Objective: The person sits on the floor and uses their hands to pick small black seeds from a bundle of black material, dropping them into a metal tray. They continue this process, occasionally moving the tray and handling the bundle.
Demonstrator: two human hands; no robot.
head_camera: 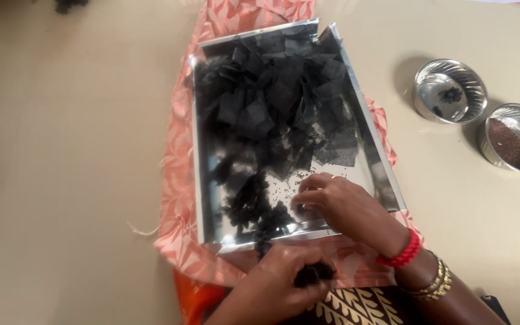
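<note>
A smooth beige floor [61,156] fills the view, and on it lies an orange patterned cloth [179,180] with a shiny rectangular metal tray [386,180] resting on top. The tray holds a heap of black net squares [278,102] across its far and middle parts, thinning toward the near edge, where tiny dark seeds [284,180] are scattered on the bare metal. The right hand [338,201] rests inside the tray's near right corner, fingertips pinched together on something small (too small to make out). The left hand [275,280] sits just near of the tray's rim, fingers curled shut around a small black bundle [314,274]. Well to the right, on the floor, stand two round steel bowls, touching or nearly so: the farther bowl [451,90] holds one dark bundle, the nearer bowl [516,144] brown seeds.
</note>
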